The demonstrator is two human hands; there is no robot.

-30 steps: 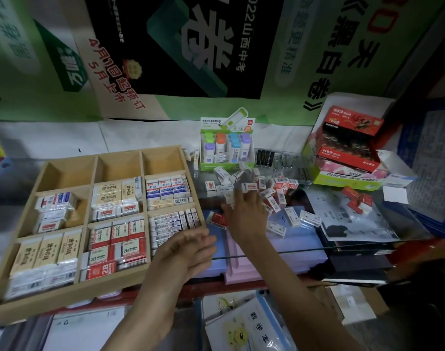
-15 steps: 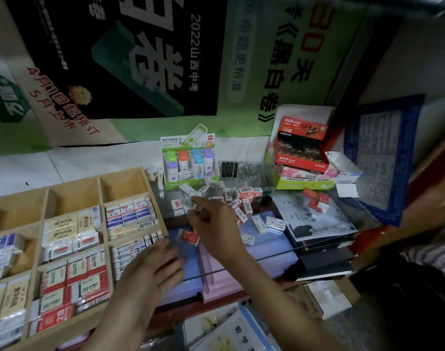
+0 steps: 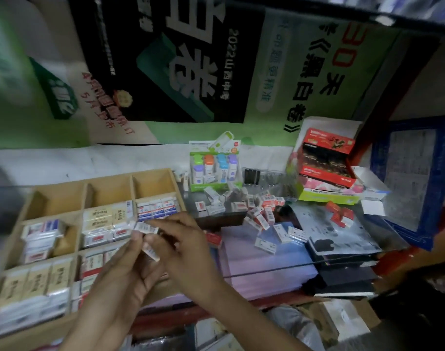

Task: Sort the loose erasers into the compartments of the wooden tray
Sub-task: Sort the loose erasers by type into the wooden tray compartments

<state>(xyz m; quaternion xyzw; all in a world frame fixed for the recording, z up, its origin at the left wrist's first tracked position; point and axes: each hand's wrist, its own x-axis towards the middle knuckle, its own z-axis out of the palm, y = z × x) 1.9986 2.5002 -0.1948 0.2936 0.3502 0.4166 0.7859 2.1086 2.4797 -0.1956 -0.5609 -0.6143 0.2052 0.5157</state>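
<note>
Two hands meet above the right-hand column of the wooden tray (image 3: 59, 201). We see the right hand (image 3: 188, 249) entering from the right, its fingers pinching a white eraser (image 3: 145, 228) with a barcode label, just in front of the compartment of blue-and-white packets (image 3: 156, 209). A second white eraser (image 3: 151, 251) sits below it, between the right thumb and the fingertips of the left hand (image 3: 120, 282). The left fingers lie nearly straight against it, and we cannot tell whether they grip it. Compartments in the tray's nearer rows hold packed erasers (image 3: 102, 221), grouped by wrapper. The loose erasers (image 3: 256, 214), red-and-white and plain white, lie scattered on the glass counter (image 3: 267, 269) to the right of the tray, in front of a green display box (image 3: 213, 183) and near a red carton (image 3: 327, 158). Motion blur softens both hands.
</note>
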